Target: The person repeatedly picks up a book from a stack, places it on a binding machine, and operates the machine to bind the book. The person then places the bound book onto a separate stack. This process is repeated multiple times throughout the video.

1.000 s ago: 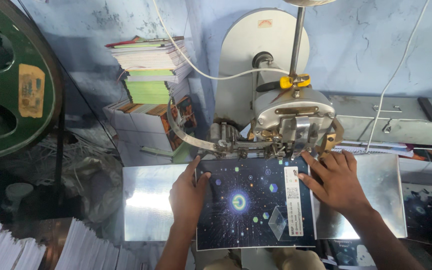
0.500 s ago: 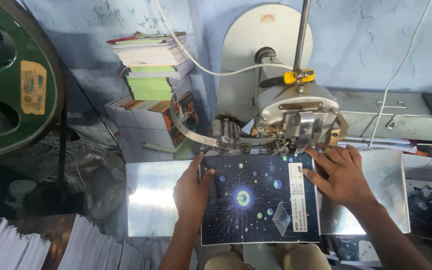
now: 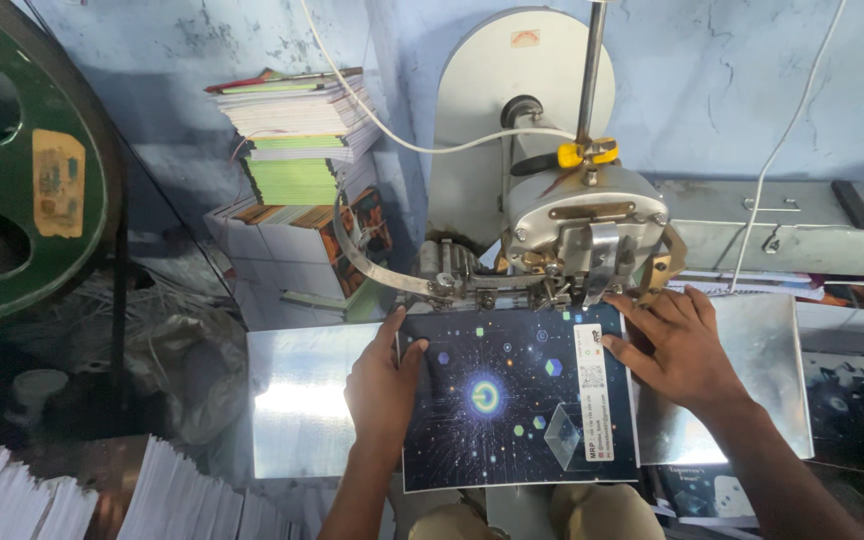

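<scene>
A dark blue booklet [image 3: 512, 400] with a starry cover and a white label strip lies on the shiny metal table [image 3: 302, 410] of a grey stitching machine [image 3: 572, 230]. Its far edge sits under the machine's head. My left hand [image 3: 382, 385] rests flat on the booklet's left edge, thumb on the cover. My right hand [image 3: 677, 345] presses flat on the right edge, fingers spread close to the machine head. Neither hand grips anything.
A stack of green and white booklets [image 3: 297, 140] stands at the back left by the wall. A big green wheel [image 3: 22, 170] fills the left side. White paper stacks [image 3: 152, 500] lie at the bottom left, dark booklets [image 3: 852, 420] at the right.
The booklet and both hands have shifted slightly; my right hand's fingers have moved closer to the machine head. The view has tilted a little.
</scene>
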